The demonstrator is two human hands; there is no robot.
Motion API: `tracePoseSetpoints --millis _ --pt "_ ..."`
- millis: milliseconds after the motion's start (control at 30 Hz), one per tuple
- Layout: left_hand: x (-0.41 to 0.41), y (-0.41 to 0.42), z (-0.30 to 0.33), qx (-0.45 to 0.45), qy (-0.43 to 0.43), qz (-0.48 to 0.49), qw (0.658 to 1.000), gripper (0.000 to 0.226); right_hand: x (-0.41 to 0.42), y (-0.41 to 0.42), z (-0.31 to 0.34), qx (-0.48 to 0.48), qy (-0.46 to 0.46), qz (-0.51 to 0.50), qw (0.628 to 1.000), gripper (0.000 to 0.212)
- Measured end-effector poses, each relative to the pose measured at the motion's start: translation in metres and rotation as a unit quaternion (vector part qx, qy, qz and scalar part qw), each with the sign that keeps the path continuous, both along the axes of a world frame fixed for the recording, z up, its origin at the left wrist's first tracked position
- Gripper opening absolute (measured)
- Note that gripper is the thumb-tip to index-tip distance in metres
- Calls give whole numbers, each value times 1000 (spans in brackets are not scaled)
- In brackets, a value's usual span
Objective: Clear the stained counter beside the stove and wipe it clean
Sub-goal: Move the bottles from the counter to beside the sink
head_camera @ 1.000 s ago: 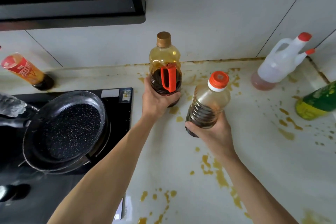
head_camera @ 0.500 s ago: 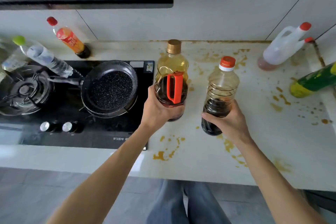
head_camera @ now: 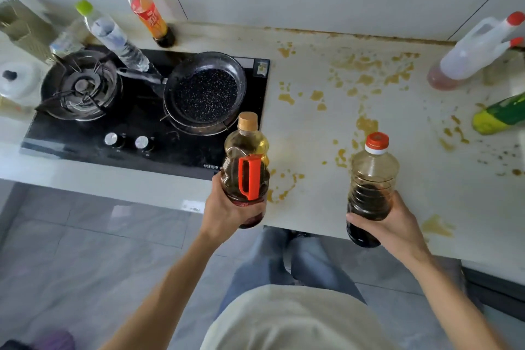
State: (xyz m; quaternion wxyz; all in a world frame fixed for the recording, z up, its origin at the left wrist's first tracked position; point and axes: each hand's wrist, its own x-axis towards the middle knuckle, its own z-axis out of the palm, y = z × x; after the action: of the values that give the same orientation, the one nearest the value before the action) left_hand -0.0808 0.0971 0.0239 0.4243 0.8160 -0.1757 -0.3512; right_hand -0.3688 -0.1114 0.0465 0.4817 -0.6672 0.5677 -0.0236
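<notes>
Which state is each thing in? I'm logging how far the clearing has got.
Left hand: grips handled bottle, capped, lifted.
Right hand: grips red-capped bottle, capped, lifted.
Counter: stained, unwiped.
White jug: capped, on counter.
Green bottle: on counter.
Pan: empty, on stove.

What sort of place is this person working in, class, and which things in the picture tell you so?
Most likely a home kitchen. A gas stove is set into a stained counter, a frying pan sits on one burner, and each hand holds a bottle of dark sauce.
</notes>
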Motion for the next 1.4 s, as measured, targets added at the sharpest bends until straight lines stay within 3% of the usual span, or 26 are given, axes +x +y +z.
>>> tracePoseSetpoints --millis 133,433,567,767,933,1033,1133,1267,1400 --pt "-20 40 -7 10 7 58 998 92 -14 -1 2 9 27 58 998 72" --pt "-103 149 -28 47 40 228 972 108 23 1 -9 19 54 208 976 74" --pt "-152 202 -27 56 41 323 944 101 71 22 -9 21 34 301 953 67" --pt "-215 268 -24 64 23 442 894 82 159 80 -11 8 19 448 894 74" --pt "-247 321 -34 90 77 531 839 105 221 145 -15 -12 -2 512 859 74" --pt "-249 351 -41 106 98 550 822 110 246 184 -16 -23 -3 529 848 65" --pt "-234 380 -50 116 102 567 809 102 263 220 -19 -31 7 542 840 71" --pt "-191 410 -56 111 78 568 812 85 279 252 -28 -30 26 549 835 79" --pt "-139 439 -55 85 60 576 811 90 297 269 -37 -31 62 558 827 78"
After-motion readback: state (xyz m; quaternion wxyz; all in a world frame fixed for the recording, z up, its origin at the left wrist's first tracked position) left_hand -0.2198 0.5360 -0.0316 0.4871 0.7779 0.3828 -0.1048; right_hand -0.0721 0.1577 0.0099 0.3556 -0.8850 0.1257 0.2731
